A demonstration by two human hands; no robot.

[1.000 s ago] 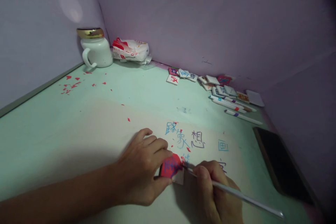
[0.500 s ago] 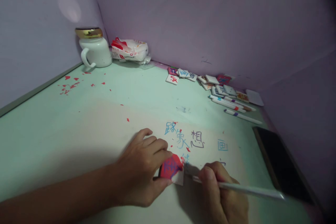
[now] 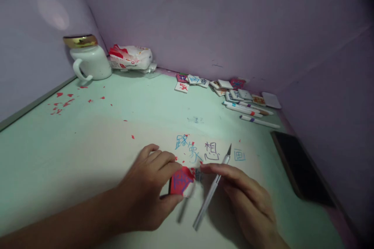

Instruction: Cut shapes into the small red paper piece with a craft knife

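A small red block (image 3: pixel 179 181) is pinned flat on the paper (image 3: pixel 222 155) by the left hand (image 3: pixel 149 190), fingers closed around its edges, so it cannot slide. The knife (image 3: pixel 213 186) is gripped loosely by the right hand (image 3: pixel 242 198), blade pointing away.

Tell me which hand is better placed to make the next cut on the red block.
Probably the right hand: it holds the craft knife, blade pointing away, beside the red block. The left hand already grips that block against the table.
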